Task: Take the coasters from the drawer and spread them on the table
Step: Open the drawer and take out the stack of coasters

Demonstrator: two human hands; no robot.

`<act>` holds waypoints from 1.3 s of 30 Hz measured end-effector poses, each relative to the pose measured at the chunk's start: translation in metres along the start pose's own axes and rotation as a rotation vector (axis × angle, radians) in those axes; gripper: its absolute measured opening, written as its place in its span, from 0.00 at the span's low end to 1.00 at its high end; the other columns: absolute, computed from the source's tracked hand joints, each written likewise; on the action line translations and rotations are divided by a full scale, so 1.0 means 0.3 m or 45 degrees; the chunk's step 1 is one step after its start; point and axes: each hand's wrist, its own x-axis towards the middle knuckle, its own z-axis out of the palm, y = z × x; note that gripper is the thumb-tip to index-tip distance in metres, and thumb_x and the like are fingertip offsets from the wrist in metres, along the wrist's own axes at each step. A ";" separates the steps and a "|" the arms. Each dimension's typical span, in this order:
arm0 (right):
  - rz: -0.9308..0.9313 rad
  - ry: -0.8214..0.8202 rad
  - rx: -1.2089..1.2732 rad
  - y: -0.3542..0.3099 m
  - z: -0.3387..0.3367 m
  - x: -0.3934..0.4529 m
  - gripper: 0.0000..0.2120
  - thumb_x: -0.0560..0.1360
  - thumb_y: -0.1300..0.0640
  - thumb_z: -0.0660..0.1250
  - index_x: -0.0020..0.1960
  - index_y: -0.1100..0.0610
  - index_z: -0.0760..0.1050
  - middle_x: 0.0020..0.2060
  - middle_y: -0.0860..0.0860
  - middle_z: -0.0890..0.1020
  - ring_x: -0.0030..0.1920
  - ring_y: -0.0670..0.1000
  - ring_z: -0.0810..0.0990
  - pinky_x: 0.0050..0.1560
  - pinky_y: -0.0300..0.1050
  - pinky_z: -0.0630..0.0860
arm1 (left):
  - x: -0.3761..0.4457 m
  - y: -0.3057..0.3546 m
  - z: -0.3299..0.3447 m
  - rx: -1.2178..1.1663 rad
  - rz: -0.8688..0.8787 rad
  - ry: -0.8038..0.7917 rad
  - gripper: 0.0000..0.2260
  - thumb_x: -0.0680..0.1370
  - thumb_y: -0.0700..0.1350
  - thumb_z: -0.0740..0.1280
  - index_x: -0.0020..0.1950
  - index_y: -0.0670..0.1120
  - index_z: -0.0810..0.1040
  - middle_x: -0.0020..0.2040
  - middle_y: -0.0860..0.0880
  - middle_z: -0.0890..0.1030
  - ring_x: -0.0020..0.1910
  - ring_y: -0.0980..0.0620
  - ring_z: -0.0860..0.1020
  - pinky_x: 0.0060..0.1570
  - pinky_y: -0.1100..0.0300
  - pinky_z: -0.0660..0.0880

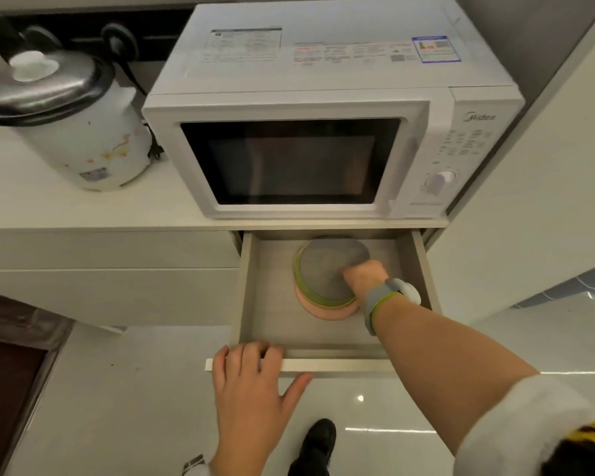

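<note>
The drawer point(272, 321) under the microwave stands pulled out. Inside lies a stack of round coasters point(323, 269): a grey one on top, a green one under it, a pink one at the bottom. My right hand point(364, 278) reaches into the drawer and rests on the right edge of the stack, fingers curled down onto the grey coaster; whether it grips it is unclear. My left hand point(251, 383) holds the drawer's front edge, fingers hooked over the rim.
A white microwave point(299, 159) sits on the counter directly above the drawer. A white rice cooker point(69, 118) stands to its left. A tall white cabinet panel point(529, 201) flanks the right. Glossy floor and my dark shoe point(318, 444) lie below.
</note>
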 end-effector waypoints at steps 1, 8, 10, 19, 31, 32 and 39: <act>0.031 -0.034 0.001 0.001 0.011 0.021 0.24 0.75 0.49 0.66 0.67 0.61 0.77 0.61 0.59 0.83 0.63 0.62 0.81 0.60 0.54 0.77 | 0.000 -0.004 0.004 -0.006 -0.003 -0.013 0.25 0.76 0.70 0.67 0.51 0.48 0.84 0.49 0.47 0.82 0.50 0.41 0.80 0.66 0.40 0.70; 0.062 -0.139 0.162 -0.041 -0.012 -0.022 0.18 0.79 0.60 0.64 0.67 0.65 0.75 0.62 0.62 0.81 0.61 0.64 0.81 0.59 0.57 0.81 | 0.032 -0.021 0.005 0.000 0.038 -0.093 0.21 0.81 0.64 0.59 0.59 0.49 0.81 0.57 0.48 0.81 0.57 0.42 0.79 0.70 0.38 0.68; 0.174 -0.220 0.434 -0.042 -0.044 -0.029 0.14 0.80 0.63 0.62 0.65 0.62 0.74 0.55 0.63 0.79 0.48 0.62 0.80 0.36 0.56 0.85 | 0.070 -0.033 0.006 -0.003 0.067 -0.084 0.20 0.81 0.61 0.58 0.60 0.49 0.79 0.58 0.48 0.81 0.58 0.44 0.79 0.71 0.37 0.68; 0.223 -0.250 0.667 -0.064 -0.461 -0.161 0.05 0.77 0.68 0.61 0.46 0.60 0.72 0.34 0.56 0.75 0.32 0.52 0.77 0.20 0.38 0.77 | 0.404 -0.011 0.009 0.000 0.025 0.044 0.12 0.76 0.56 0.73 0.48 0.49 0.76 0.53 0.46 0.77 0.52 0.43 0.76 0.60 0.43 0.73; 0.176 -0.313 0.932 0.127 -0.641 -0.212 0.16 0.79 0.63 0.66 0.66 0.66 0.77 0.52 0.61 0.84 0.41 0.57 0.83 0.43 0.48 0.80 | 0.673 0.015 0.072 0.092 -0.222 -0.232 0.27 0.83 0.65 0.56 0.37 0.53 0.87 0.30 0.50 0.84 0.32 0.45 0.80 0.43 0.52 0.66; 0.168 -0.311 0.953 0.136 -0.644 -0.220 0.16 0.79 0.63 0.66 0.65 0.66 0.77 0.52 0.61 0.84 0.42 0.57 0.83 0.42 0.48 0.81 | 0.681 0.018 0.081 0.087 -0.238 -0.231 0.28 0.83 0.65 0.55 0.37 0.52 0.86 0.32 0.50 0.84 0.33 0.45 0.81 0.44 0.52 0.66; 0.090 -0.194 1.077 0.312 -0.708 -0.282 0.16 0.80 0.60 0.67 0.66 0.63 0.77 0.58 0.62 0.86 0.56 0.62 0.86 0.49 0.52 0.83 | 0.649 0.138 0.088 -0.191 -0.297 -0.333 0.29 0.85 0.62 0.55 0.34 0.46 0.82 0.32 0.46 0.81 0.31 0.44 0.77 0.33 0.55 0.72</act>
